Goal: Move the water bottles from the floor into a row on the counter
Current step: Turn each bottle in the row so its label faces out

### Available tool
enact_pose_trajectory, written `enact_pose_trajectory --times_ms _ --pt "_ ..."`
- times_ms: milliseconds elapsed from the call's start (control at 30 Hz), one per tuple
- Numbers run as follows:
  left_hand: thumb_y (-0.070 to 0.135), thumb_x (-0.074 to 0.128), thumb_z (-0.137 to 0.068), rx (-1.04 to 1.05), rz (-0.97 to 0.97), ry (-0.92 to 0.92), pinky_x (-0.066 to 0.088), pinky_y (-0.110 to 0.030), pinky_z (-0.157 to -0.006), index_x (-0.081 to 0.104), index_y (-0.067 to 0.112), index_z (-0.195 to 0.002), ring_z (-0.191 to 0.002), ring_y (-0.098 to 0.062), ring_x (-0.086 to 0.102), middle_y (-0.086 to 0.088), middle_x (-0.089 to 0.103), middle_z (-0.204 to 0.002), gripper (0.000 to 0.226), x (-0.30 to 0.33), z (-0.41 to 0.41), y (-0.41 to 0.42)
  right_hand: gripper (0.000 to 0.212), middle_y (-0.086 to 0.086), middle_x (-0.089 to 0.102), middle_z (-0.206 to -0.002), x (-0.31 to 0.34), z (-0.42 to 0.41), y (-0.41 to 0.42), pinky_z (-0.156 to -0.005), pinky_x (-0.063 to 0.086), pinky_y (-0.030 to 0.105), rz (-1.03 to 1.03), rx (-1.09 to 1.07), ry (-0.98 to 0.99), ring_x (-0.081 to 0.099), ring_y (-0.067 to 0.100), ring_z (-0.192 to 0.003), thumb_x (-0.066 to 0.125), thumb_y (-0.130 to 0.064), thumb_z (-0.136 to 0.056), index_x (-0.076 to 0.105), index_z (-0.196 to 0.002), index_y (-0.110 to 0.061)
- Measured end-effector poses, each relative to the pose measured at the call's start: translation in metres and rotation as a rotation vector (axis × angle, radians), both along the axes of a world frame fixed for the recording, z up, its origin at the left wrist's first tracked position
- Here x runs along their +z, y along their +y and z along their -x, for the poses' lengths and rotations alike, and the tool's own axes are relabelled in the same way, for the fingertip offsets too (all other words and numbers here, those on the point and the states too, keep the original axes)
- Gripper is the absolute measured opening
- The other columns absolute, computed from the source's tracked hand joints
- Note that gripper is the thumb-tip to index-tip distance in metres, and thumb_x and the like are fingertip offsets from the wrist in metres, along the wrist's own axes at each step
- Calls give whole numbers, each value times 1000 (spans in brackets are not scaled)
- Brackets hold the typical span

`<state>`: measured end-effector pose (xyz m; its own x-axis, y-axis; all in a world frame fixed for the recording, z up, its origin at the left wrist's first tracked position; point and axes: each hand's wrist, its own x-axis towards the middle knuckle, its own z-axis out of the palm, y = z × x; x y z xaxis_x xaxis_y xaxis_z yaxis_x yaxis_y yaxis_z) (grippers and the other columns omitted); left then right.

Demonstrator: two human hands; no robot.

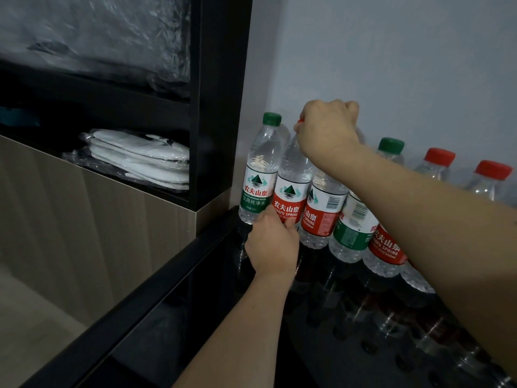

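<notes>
Head view: row of water bottles stands on the glossy black tabletop [173, 317] along the grey wall [391, 65], all clear plastic and filled with water.

Left end: green-cap bottle [258, 169], upright, green label, beside the black shelf frame [218, 102]. Next to it, touching, a red-label bottle [289, 186]; the right hand [328, 130] grips its top from above, fingers curled over the cap, only a sliver of red showing. The left hand [272, 245] holds the same bottle low on the label, thumb [289, 224] pressed on the front, other fingers hidden behind.

Further right: second red-label bottle [323, 211], green-label bottle [354, 228], third red-label bottle [386, 247], each partly behind the right forearm. Past the arm only tops show: one green cap [391, 145], two red caps [439, 156] and [493, 170]. The green cap may belong to the green-label bottle, cannot tell.

Count: five labelled bodies visible (two green, three red), five caps visible counting the sliver. Reflections of the row show in the tabletop.

Shelf niche at left holds a stack of white items in clear plastic bags [140, 161]; above it, crumpled clear plastic wrap [98, 37].
</notes>
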<state>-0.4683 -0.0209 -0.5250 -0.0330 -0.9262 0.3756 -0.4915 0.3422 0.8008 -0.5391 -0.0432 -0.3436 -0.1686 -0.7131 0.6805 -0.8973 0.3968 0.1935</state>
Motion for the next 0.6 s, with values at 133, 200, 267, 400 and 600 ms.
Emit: enact_pose_trajectory --times_ms 133,200,267,400,600 --pt "38 66 -87 -3 9 16 47 -26 -72 58 22 -113 -96 -13 64 7 64 -108 31 -1 -1 0 13 13 66 -91 -1 -1 0 -88 29 39 13 2 5 54 33 -97 53 -17 -91 64 -97 -14" --pt "38 66 -87 0 13 20 47 -26 -71 58 22 -113 -96 -13 64 7 65 -108 31 -1 0 0 13 13 66 -92 -1 -1 0 -89 29 39 13 3 5 54 33 -98 53 -17 -91 64 -97 -13" --pt "38 66 -87 5 14 18 48 -27 -73 58 22 -113 -97 -13 64 7 65 -109 32 -1 0 0 13 13 66 -92 -2 0 0 -89 29 40 13 3 8 54 33 -98 53 -18 -91 65 -97 -13" --pt "38 67 -86 15 19 26 47 -28 -72 59 22 -113 -98 -15 64 5 65 -109 32 -1 -1 0 15 14 66 -93 -2 0 0 -90 29 40 22 7 9 53 34 -100 53 -20 -93 65 -99 -13" --pt "39 68 -86 11 3 19 46 -26 -71 58 22 -112 -96 -14 64 6 65 -108 32 -2 -1 0 16 14 66 -94 -3 -1 3 -91 28 40 2 -11 25 52 33 -102 52 -20 -92 64 -100 -13"
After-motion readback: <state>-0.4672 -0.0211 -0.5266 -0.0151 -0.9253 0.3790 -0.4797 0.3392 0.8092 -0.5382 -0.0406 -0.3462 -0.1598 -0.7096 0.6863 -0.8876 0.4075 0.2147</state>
